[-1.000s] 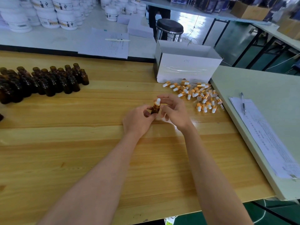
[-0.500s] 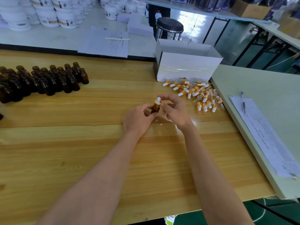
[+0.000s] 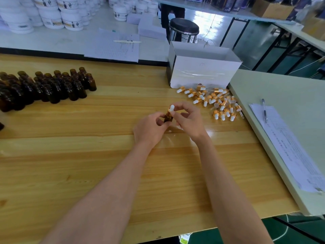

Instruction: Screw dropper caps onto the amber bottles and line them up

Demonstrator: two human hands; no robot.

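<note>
Both hands meet over the middle of the wooden table [image 3: 70, 173], and one amber bottle [image 3: 167, 119] is between them, a little above the table top. The left hand [image 3: 151, 128] holds the bottle from the left side, its fingers curled round the dark glass body, so only a narrow part of the glass shows. The right hand [image 3: 189, 120] comes from the right and pinches the cap [image 3: 171, 108] on the bottle's neck between thumb and fingertips. The white bulb of the cap stands out above the fingers, tilted a little to the right. How far the cap is screwed down cannot be told, because the fingers cover the neck.

The open bottles [image 3: 47, 87] stand upright in a dense group at the left side of the table, well apart from the hands. The loose caps [image 3: 214, 101] lie in a pile to the right of the right hand, near it, just in front of a white box [image 3: 204, 67] with its top open. Right of the pile begins a pale green side table [image 3: 281, 88]; on it lies a printed paper [image 3: 290, 147] with a pen [image 3: 264, 110] across its upper corner. On the far table there are many white jars [image 3: 52, 13], and a black stool [image 3: 183, 27] stands behind the box.
</note>
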